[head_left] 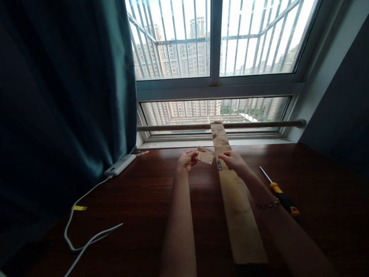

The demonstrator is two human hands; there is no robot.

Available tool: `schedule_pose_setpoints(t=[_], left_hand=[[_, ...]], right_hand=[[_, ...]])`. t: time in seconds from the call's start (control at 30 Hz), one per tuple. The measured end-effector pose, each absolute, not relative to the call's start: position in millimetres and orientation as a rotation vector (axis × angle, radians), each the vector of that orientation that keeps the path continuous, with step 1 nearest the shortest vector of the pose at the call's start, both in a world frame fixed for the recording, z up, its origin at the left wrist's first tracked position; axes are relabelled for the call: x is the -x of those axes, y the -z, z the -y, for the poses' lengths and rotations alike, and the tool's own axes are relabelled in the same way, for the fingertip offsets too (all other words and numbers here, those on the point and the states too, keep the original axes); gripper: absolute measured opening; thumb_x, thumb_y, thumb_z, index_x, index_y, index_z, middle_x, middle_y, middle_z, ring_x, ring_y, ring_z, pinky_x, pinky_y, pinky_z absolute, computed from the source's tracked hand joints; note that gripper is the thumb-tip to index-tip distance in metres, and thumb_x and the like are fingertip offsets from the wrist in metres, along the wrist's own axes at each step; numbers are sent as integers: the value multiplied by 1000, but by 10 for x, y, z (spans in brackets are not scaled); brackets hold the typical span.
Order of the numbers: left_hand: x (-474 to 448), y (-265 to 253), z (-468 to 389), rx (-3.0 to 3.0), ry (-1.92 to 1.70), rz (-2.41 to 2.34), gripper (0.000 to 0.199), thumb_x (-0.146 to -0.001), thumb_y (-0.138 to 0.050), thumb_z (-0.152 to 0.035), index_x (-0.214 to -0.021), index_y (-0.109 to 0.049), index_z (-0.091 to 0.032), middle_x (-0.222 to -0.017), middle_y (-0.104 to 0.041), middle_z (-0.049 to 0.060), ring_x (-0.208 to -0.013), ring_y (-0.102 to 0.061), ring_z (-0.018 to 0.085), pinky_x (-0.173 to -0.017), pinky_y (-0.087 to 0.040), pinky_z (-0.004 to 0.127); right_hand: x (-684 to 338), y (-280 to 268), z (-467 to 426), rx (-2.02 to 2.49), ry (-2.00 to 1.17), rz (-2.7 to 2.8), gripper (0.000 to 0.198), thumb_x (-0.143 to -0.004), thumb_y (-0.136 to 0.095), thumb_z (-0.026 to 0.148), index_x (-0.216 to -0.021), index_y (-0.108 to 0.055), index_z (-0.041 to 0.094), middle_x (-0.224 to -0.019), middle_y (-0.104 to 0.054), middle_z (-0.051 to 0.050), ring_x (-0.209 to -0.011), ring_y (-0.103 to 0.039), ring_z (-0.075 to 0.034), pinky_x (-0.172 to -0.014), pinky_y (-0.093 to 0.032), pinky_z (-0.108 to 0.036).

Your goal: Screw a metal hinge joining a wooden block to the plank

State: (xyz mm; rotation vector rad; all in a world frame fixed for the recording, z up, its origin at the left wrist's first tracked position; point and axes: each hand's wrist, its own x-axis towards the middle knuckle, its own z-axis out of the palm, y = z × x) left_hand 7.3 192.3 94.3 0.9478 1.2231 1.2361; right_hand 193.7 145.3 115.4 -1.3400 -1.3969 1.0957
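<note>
My left hand [188, 160] pinches a small tan piece [205, 156] by its left edge. It has a ragged rim and a dark spot near its lower right; whether it is cardboard or thin wood I cannot tell. A long wooden plank [240, 215] lies lengthwise, its far end reaching the window rail. On the plank's left side sits a small metal plate [219, 165] with holes. Just above and right of that plate, my right hand [233, 159] is closed in a pinch over the plank. What its fingertips hold, if anything, is too small to make out.
A screwdriver [281, 190] with a yellow and black handle lies on the dark wooden table [144, 215] to the right. At left are a white power bank [120, 164] and its white cable [86, 246]. A horizontal rail [259, 124] crosses the window; a blue curtain [115, 77] hangs left.
</note>
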Motion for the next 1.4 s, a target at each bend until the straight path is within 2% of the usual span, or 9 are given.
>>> schedule_pose_setpoints(t=[0.17, 0.33, 0.47, 0.57, 0.67, 0.77, 0.9, 1.17, 1.4], left_hand=[[12, -1242, -1739, -840, -1332, -882, 21, -57, -67, -13, -75, -57, -12, -63, -59, 0, -55, -55, 8, -52, -45, 21], [-64, -1177, -1655, -941, -1102, -771, 30, -64, -67, -38, -82, -60, -16, -76, -61, 3, -61, -56, 9, -48, -41, 18], [-151, -1088, -1667, -1025, -966, -702, 36, -59, -72, -34, -88, -60, -17, -89, -63, 6, -72, -60, 13, -54, -41, 18], [-279, -1093, -1711, -984, -1039, -749, 32, -63, -70, -29, -89, -60, -15, -85, -64, 6, -68, -59, 11, -56, -42, 19], [-491, -1028, -1733, -682, -1331, -867, 19, -72, -59, -27, -87, -57, -15, -78, -63, 4, -64, -59, 9, -55, -43, 19], [-718, -777, -1691, -365, -1614, -882, 17, -80, -45, -27, -90, -54, -16, -83, -64, 5, -77, -62, 11, -64, -48, 21], [-834, -357, -1635, -305, -1404, -733, 26, -82, -38, -29, -83, -58, -13, -88, -65, 12, -90, -61, 18, -75, -51, 28], [-668, -179, -1698, -296, -1216, -499, 33, -79, -45, -30, -87, -62, -4, -86, -67, 15, -89, -62, 22, -82, -49, 32], [-640, -156, -1674, -333, -1268, -555, 32, -77, -47, -30, -86, -64, -4, -89, -67, 15, -90, -62, 22, -81, -49, 30]], right_hand=[[-1650, -1064, -1339, 952, -1622, 1255, 35, -59, -67, 43, -70, -56, 11, -42, -28, 11, -34, -19, -1, -33, -10, -16], [-1586, -1047, -1319, 783, -1642, 1092, 31, -58, -69, 38, -66, -49, 15, -42, -23, 12, -34, -16, -1, -33, -8, -16], [-1633, -1072, -1337, 793, -1615, 1133, 34, -59, -69, 40, -64, -44, 17, -43, -24, 12, -34, -17, -1, -34, -9, -16], [-1717, -1084, -1394, 934, -1464, 1269, 34, -62, -63, 47, -64, -48, 17, -42, -28, 11, -34, -20, -2, -34, -13, -17], [-1895, -1063, -1516, 1152, -1022, 1441, 36, -64, -58, 51, -65, -56, 15, -42, -36, 8, -36, -28, -5, -37, -20, -20], [-2121, -983, -1667, 1275, -634, 1593, 30, -60, -63, 44, -63, -60, 14, -47, -45, 4, -44, -38, -8, -43, -27, -21], [-2298, -842, -1806, 1437, -652, 1748, 29, -55, -67, 41, -64, -61, 13, -53, -51, 2, -50, -44, -10, -46, -31, -21], [-2262, -799, -1816, 1575, -595, 1897, 37, -48, -71, 40, -71, -55, 16, -61, -51, 2, -58, -46, -12, -50, -34, -21], [-2169, -844, -1691, 1514, -451, 2041, 64, -46, -74, 41, -101, -48, 20, -67, -51, 3, -63, -49, -15, -54, -35, -22]])
